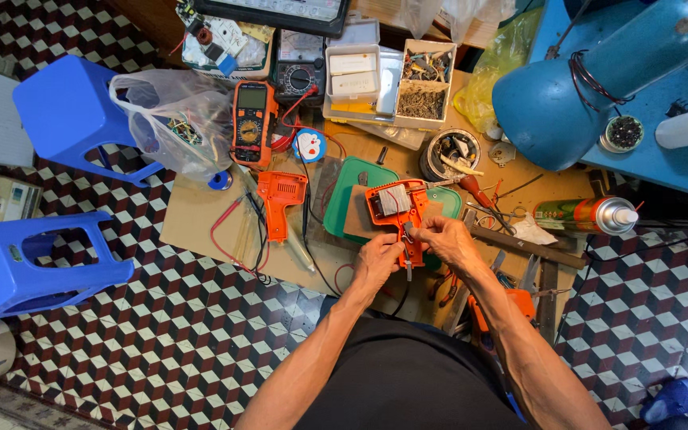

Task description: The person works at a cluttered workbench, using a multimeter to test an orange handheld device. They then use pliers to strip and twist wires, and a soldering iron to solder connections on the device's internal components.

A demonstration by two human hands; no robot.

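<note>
An opened orange tool body (396,205) with grey parts inside lies on a brown board over a green tray (349,181). My left hand (377,259) grips its handle from below. My right hand (445,239) pinches at the same handle near a small metal part; both hands touch it. The matching orange shell half (280,199) lies to the left among red and black wires. A red-handled screwdriver (478,192) lies just right of the tool.
An orange multimeter (252,121), a second black meter (299,73), parts boxes (424,87), a round tin (449,153), a spray can (587,215) and a blue lamp (599,80) surround the cardboard mat (193,215). Blue stools (69,111) stand on the left.
</note>
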